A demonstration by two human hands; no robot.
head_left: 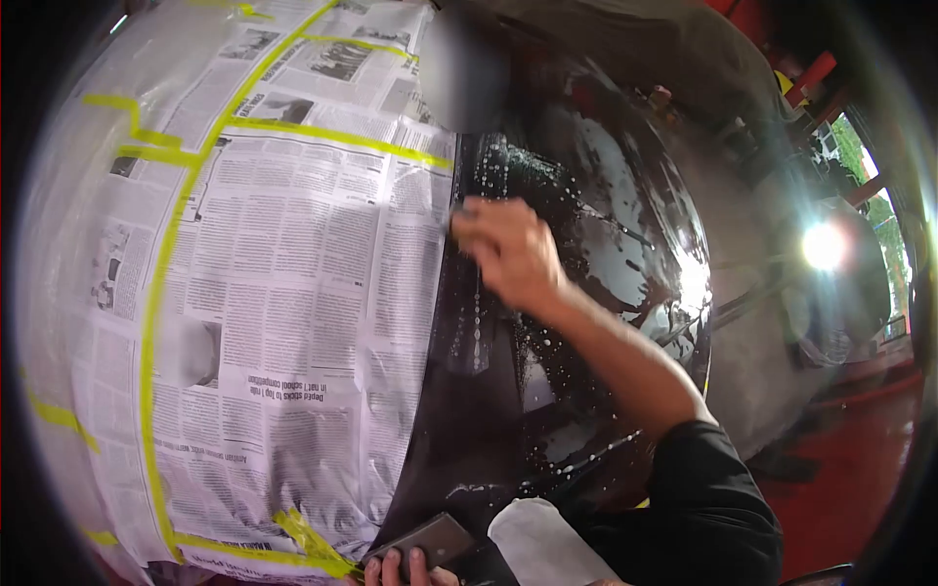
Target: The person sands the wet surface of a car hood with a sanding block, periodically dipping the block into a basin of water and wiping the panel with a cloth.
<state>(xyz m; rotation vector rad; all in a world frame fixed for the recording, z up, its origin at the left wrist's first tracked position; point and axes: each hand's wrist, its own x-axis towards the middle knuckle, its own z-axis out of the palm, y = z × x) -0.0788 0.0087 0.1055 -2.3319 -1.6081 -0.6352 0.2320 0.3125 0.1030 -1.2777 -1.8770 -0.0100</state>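
Observation:
My right hand (510,252) reaches in from the lower right, over a wet, dark glossy car panel (459,410). Its fingers are closed at the edge where the newspaper meets the panel. A small dark bit shows at the fingertips, too hidden to name. At the bottom edge, my left hand (415,571) has its fingers on a dark, flat rectangular block (435,542); the rest of this hand is cut off. Newspaper sheets (293,254), joined with yellow masking tape (168,264), cover the surface left of the panel. Water drops and whitish suds dot the dark paint.
Clear plastic film (68,215) lies beyond the newspaper at the left. A pale rounded object (547,542) sits at the bottom, beside my black sleeve (723,498). A bright light (825,246) shines at the right above a red floor (840,469).

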